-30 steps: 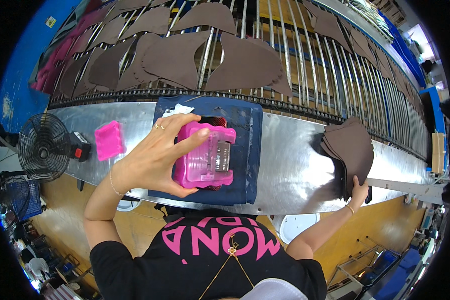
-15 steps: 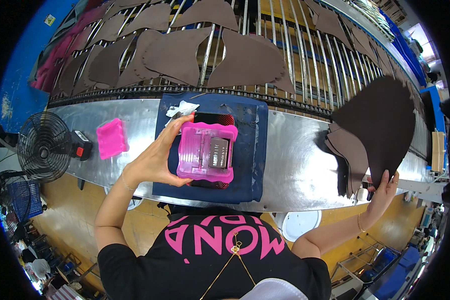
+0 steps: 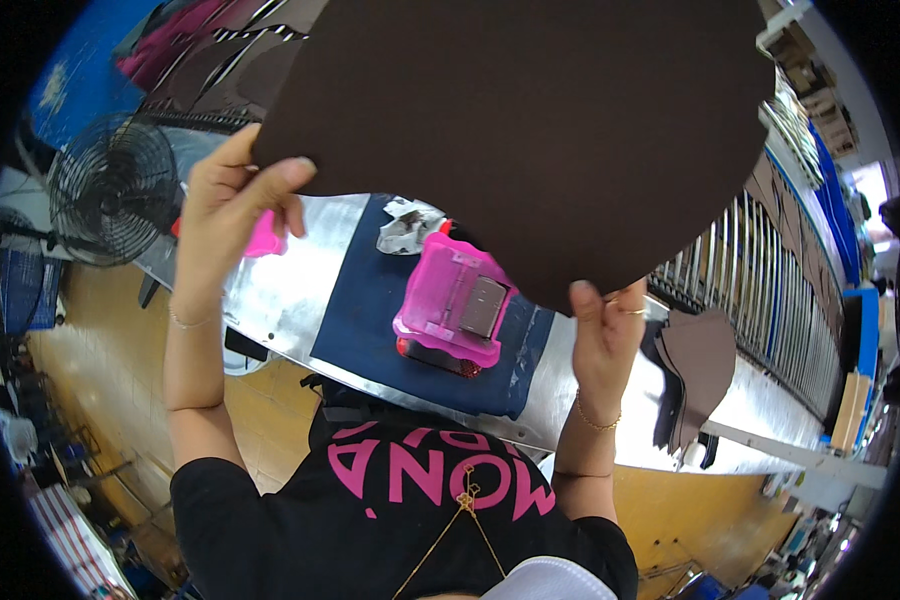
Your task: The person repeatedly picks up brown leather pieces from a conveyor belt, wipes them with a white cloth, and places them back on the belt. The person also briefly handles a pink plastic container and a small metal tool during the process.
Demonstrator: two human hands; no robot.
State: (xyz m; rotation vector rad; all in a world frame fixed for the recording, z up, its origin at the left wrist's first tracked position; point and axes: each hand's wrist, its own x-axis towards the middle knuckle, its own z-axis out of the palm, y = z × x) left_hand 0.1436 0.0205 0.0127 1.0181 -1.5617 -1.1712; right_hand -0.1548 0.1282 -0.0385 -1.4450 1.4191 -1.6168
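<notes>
Head view: both hands pinch one big dark brown sheet (image 3: 530, 130) held up over the table (image 3: 300, 290). Left hand (image 3: 220, 215) fingers clamp its left edge, right hand (image 3: 605, 335) its lower edge (pink box (image 3: 450, 305) sits below).

Big dark brown sheet (image 3: 530, 130), flat and smooth, curved outline, rounded lower edge. Held up in air in front of me, tilted, spread wide above metal worktop (image 3: 290, 290). My left hand (image 3: 225, 215) pinches its left edge, my right hand (image 3: 605, 330) pinches its lower right edge. Sheet touches nothing else.
</notes>
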